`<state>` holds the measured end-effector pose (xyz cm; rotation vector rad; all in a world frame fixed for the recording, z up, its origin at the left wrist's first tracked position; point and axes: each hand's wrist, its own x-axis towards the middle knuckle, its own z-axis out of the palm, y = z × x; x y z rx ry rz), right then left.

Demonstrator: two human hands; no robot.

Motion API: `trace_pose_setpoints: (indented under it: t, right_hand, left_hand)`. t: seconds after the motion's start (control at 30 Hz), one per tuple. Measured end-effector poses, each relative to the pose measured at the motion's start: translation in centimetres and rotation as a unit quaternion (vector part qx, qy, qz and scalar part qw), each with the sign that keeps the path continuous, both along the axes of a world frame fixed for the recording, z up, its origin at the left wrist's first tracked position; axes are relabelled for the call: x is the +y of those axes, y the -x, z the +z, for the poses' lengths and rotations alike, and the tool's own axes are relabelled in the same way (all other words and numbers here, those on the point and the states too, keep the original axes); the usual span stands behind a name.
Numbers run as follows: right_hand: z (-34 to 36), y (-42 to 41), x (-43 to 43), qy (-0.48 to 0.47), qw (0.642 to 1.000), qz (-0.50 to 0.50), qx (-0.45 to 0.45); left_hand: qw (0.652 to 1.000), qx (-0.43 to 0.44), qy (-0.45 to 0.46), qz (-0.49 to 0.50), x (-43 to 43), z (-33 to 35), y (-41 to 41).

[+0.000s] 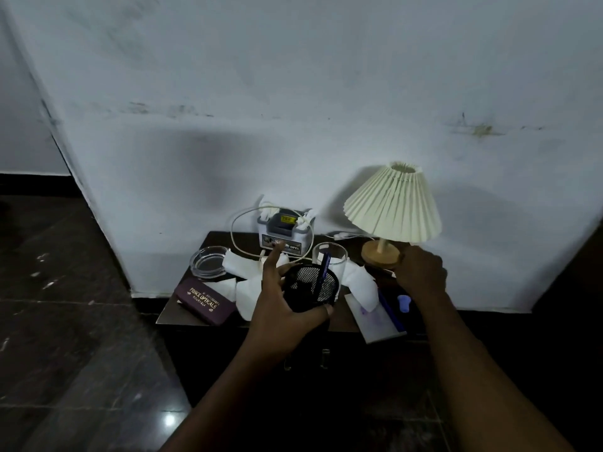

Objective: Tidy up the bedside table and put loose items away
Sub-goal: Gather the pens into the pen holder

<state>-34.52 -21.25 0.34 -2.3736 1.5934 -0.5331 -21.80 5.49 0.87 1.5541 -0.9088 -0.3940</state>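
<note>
Bedside table (173, 314): left hand (284, 308) grips a black mesh cup (310, 288) over its centre, thumb on the near rim, fingers curled round the far side; a blue pen (323, 269) stands inside; the cup's bottom is hidden by the palm. Right hand (421, 275) sits at 2 o'clock from the cup, beside the lamp base (380, 252); knuckles face the camera, fingers tucked under, so whether it holds anything cannot be told. Tissues (248, 288) at 9 o'clock, partly covered; spectacle case (205, 300) at 8 o'clock; notepad (375, 321) at 4 o'clock; table front lost in darkness.
</note>
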Motion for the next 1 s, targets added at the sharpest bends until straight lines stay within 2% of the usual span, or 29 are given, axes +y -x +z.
trace_pose_setpoints:
  t: [0.1, 0.17, 0.23, 0.33, 0.43, 0.53, 0.63, 0.73, 0.8, 0.9, 1.0]
  right_hand:
    - [-2.7, -0.5, -0.9, -0.039, 0.999, -0.013, 0.02]
    - [-3.5, -0.9, -0.8, -0.026, 1.0, -0.011, 0.008]
    - [-3.5, -1.3, -0.2, -0.026, 0.999, 0.001, 0.04]
    - [-3.0, -1.8, 0.0, -0.003, 0.999, 0.003, 0.038]
    - [-3.2, -1.5, 0.0, 0.074, 0.997, -0.004, 0.035]
    - [-2.0, -0.7, 0.7, 0.015, 0.998, 0.009, 0.057]
    - [-0.4, -0.3, 1.9, 0.017, 0.999, 0.035, 0.032]
    - [3.2, 0.3, 4.1, 0.043, 0.996, 0.076, 0.023]
    - [7.7, 0.7, 5.8, 0.099, 0.991, 0.082, 0.021]
    - [13.9, 1.4, 8.8, 0.171, 0.973, 0.138, -0.07]
    - [17.2, 1.7, 12.2, 0.105, 0.954, 0.259, -0.112]
  left_hand:
    - [1.0, 0.005, -0.001, 0.002, -0.3, -0.3, -0.1]
    - [1.0, 0.005, -0.005, 0.002, -0.6, -0.5, -0.1]
    - [1.0, 0.006, -0.009, 0.002, -0.7, -0.8, -0.2]
    - [1.0, 0.006, -0.016, 0.006, -0.9, -1.2, -0.5]
    - [1.0, 0.007, -0.018, 0.005, -1.0, -1.5, -0.8]
    - [1.0, 0.006, -0.02, 0.005, -0.9, -1.7, -1.0]
    - [1.0, 0.009, -0.02, -0.004, -0.5, -1.9, -1.0]
    - [1.0, 0.01, -0.018, -0.014, -0.2, -1.8, -1.0]
    - [1.0, 0.015, -0.016, -0.017, -0.2, -1.6, -1.1]
    - [1.0, 0.014, -0.016, -0.014, 0.0, -1.6, -1.1]
    - [1.0, 0.015, -0.015, -0.017, 0.3, -1.5, -1.1]
